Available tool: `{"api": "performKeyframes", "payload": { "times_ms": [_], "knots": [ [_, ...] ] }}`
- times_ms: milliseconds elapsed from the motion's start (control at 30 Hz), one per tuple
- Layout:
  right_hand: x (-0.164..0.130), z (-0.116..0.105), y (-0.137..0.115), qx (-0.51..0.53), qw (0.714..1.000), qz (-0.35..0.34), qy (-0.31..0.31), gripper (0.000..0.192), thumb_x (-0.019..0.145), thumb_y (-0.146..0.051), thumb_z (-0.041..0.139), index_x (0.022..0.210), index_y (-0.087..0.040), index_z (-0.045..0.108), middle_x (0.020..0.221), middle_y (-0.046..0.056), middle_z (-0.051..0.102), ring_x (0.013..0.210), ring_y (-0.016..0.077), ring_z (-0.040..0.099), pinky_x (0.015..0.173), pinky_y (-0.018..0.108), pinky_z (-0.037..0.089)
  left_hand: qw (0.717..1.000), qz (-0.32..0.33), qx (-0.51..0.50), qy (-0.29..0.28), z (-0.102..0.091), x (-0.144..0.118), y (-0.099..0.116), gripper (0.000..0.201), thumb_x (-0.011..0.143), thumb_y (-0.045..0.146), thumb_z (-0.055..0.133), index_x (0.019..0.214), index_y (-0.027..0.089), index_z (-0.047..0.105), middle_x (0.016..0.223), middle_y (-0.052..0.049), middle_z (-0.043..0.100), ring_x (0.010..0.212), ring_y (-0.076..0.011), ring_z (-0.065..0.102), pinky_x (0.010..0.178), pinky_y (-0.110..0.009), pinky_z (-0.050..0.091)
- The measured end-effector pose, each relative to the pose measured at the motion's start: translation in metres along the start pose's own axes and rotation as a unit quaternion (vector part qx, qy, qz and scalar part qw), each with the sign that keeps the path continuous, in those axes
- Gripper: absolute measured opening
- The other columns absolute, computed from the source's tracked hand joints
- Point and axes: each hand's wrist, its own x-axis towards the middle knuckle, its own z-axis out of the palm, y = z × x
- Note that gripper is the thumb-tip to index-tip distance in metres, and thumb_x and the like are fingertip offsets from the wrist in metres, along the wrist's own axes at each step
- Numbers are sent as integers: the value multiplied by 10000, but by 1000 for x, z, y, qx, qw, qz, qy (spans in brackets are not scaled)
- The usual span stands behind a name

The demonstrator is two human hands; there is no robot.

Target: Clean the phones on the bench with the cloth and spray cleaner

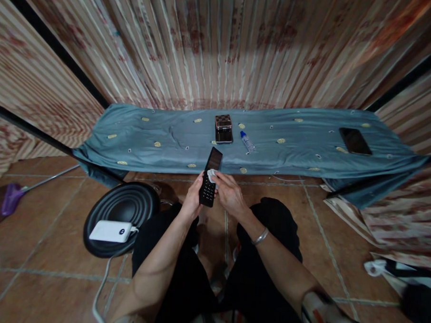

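My left hand [193, 199] grips a black keypad phone [210, 178] by its lower half, screen end pointing away from me. My right hand [230, 194] pinches a small white wad [212, 174] and presses it on the phone just below the screen. Both hands are held above my knees, near the front edge of a low bench covered with a blue-grey cloth [146, 140]. On the cloth beyond the phone stand a small dark patterned box [223, 128] and a little clear bottle with a blue cap [247, 141], lying on its side.
A black smartphone [355, 140] lies on the cloth at far right. A round black stool [132, 208] at my left carries a white power bank [110, 231] with a white cable. A purple broom head [10, 199] lies on the tiled floor at far left. Striped curtains hang behind.
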Motion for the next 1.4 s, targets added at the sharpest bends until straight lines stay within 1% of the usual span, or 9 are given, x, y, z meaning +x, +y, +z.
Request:
{"api": "performKeyframes", "payload": {
  "times_ms": [167,267,333,433,667,833,1000,1167,1400],
  "knots": [
    [2,-1,-3,1,999,-3,32,449,969,-182,320,1282,-188,642,1328,115,616,1263,231,535,1080,402,462,1000,12,3,6,8,-4,-7,473,885,282,599,1334,136,583,1105,-104,727,957,-218,686,796,-295,556],
    [3,-1,-4,4,999,-5,38,450,974,-188,309,1276,-182,644,1325,117,616,1265,227,534,1088,399,454,1000,19,6,9,10,-6,-8,476,876,274,612,1326,121,591,1128,-112,721,1017,-233,671,826,-295,549],
    [4,-2,-4,8,999,1,31,453,971,-183,308,1286,-190,633,1331,111,614,1264,225,533,1093,407,447,1000,18,10,3,9,-7,-7,506,870,297,623,1346,133,575,1142,-112,716,1003,-234,675,809,-298,554],
    [3,-4,-3,12,1000,11,25,453,960,-172,310,1284,-186,626,1334,110,612,1257,224,533,1089,410,446,1000,11,21,-9,8,-7,-5,562,867,337,626,1388,150,532,1130,-109,717,901,-220,690,730,-299,566],
    [0,-3,2,16,999,23,44,423,928,-152,338,1213,-162,650,1310,127,618,1215,234,547,1066,418,452,1000,8,14,-23,5,-6,0,716,855,410,645,1468,132,402,899,-93,732,679,-174,682,627,-285,547],
    [2,-1,3,42,997,16,66,401,900,-119,360,1152,-177,667,1289,116,629,1187,226,570,1053,419,454,999,5,21,-41,5,-6,-3,720,843,416,652,1452,112,416,915,-94,728,662,-164,668,598,-275,531],
    [5,-1,7,91,992,30,77,396,882,-104,370,1120,-188,675,1291,112,631,1205,219,575,1046,409,462,998,14,53,-38,5,-6,-10,711,832,433,656,1435,112,456,954,-101,729,682,-172,669,608,-281,528],
    [4,-1,11,97,992,44,65,382,869,-113,396,1099,-219,681,1299,82,628,1198,221,568,1058,425,452,998,14,45,-42,3,-5,-7,747,836,449,649,1459,110,416,863,-95,729,655,-179,669,584,-279,515],
    [2,-2,13,84,992,62,64,381,860,-101,389,1069,-198,693,1283,96,640,1201,233,569,1056,436,453,999,8,17,-47,1,-4,-2,771,858,424,631,1496,109,334,841,-100,725,688,-189,687,588,-276,526]
  ]
}}
